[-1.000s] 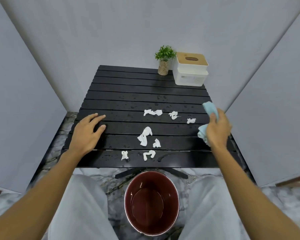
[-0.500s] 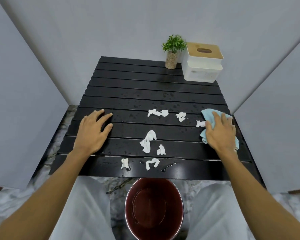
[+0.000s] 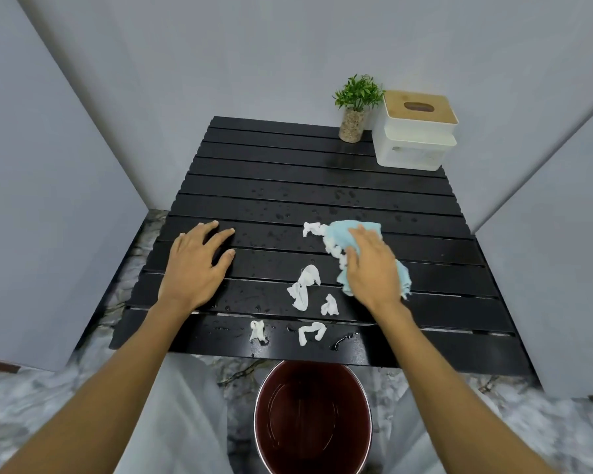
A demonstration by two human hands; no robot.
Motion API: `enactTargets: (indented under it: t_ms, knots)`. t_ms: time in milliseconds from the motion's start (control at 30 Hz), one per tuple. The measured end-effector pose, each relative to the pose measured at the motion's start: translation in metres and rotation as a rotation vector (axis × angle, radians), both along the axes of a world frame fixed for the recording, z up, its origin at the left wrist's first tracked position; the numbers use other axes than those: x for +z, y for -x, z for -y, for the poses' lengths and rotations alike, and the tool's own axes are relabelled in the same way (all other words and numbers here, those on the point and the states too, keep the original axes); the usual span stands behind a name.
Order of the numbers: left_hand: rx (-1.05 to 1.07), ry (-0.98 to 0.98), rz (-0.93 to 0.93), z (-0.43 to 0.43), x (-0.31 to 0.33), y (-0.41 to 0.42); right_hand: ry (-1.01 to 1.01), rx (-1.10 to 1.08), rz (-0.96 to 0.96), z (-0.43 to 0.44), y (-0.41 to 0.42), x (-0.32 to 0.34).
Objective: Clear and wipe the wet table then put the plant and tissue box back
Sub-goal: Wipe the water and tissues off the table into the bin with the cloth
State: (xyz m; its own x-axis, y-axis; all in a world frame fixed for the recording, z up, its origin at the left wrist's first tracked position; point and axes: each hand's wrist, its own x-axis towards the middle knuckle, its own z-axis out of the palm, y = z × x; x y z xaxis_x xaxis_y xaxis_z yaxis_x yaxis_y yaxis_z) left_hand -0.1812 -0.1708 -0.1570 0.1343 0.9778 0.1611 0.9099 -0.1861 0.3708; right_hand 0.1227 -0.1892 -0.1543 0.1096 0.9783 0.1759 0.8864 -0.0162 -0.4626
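Note:
The black slatted table (image 3: pixel 288 186) is dotted with water drops. My right hand (image 3: pixel 370 265) presses flat on a light blue cloth (image 3: pixel 343 237) at the table's middle right, with white tissue scraps bunched against the cloth's left edge (image 3: pixel 314 229). Several more wet tissue scraps (image 3: pixel 303 289) lie near the front edge. My left hand (image 3: pixel 196 265) rests flat on the table's left side, fingers spread, holding nothing. A small green plant (image 3: pixel 355 109) in a pebble-filled pot and a white tissue box (image 3: pixel 415 131) with a wooden lid stand at the far right corner.
A dark red bucket (image 3: pixel 312 422) stands on the marble floor just below the table's front edge, between my knees. Grey walls close in on the left, back and right.
My right hand brought the blue cloth down onto the table and slid it left, pushing tissue scraps ahead of it. My left hand has stayed flat in place.

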Motion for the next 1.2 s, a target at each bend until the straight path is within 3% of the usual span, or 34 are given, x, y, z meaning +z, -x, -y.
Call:
enactTargets:
  t_ms: [133,233,367,467,633,900,1067,1200]
  knots:
    - [-0.004,0.0,-0.003,-0.001,-0.001,0.001,-0.04,0.071,-0.115,0.008,0.049,0.003]
    - [-0.005,0.004,-0.001,-0.001,-0.001,0.0,-0.072,0.067,-0.363,0.014,0.068,0.014]
    - [-0.004,0.018,0.004,0.001,0.001,0.001,-0.066,-0.173,-0.721,0.018,0.049,0.042]
    - [-0.006,0.033,0.002,0.003,0.004,0.001,-0.089,-0.354,-0.818,0.011,0.003,0.063]
    - [0.019,0.049,-0.011,0.0,0.011,0.001,-0.196,-0.456,-0.561,-0.019,-0.074,0.089]
    - [0.02,0.073,-0.043,-0.021,0.007,0.004,0.267,-0.272,0.006,-0.06,-0.126,0.021]
    - [0.022,0.082,-0.013,-0.022,0.003,0.005,0.158,-0.308,0.1,-0.063,-0.121,0.008]
    - [0.025,0.07,-0.019,-0.023,0.001,0.005,0.146,-0.28,0.069,-0.075,-0.116,0.008]
